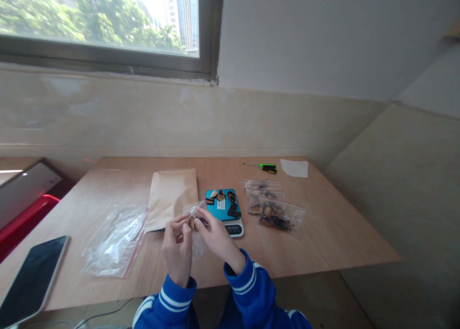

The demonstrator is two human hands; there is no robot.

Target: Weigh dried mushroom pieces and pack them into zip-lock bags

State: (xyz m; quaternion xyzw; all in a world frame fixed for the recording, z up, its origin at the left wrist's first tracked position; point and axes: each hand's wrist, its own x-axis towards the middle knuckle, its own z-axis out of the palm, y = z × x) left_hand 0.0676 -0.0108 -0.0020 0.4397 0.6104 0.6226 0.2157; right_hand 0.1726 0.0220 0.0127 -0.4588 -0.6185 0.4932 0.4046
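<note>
In front of me, my left hand (178, 245) and my right hand (218, 235) are closed on a small clear zip bag (199, 246). Its upper part shows past my fingertips, and its lower part hangs between my hands. A pale brown dried slice (192, 222) shows between my thumbs; whether it is fully inside the bag I cannot tell. Just beyond my right hand stands a kitchen scale (235, 229) with a blue top. Several brown and black dried pieces (233, 208) lie on that top, around a small white label.
Filled zip bags (276, 216) overlap right of the scale. A brown paper bag (172, 194) and flat clear bags (115, 242) lie to the left, with a tablet (34, 274) at the near left corner. Screwdrivers (268, 168) and white paper (294, 168) lie at the back.
</note>
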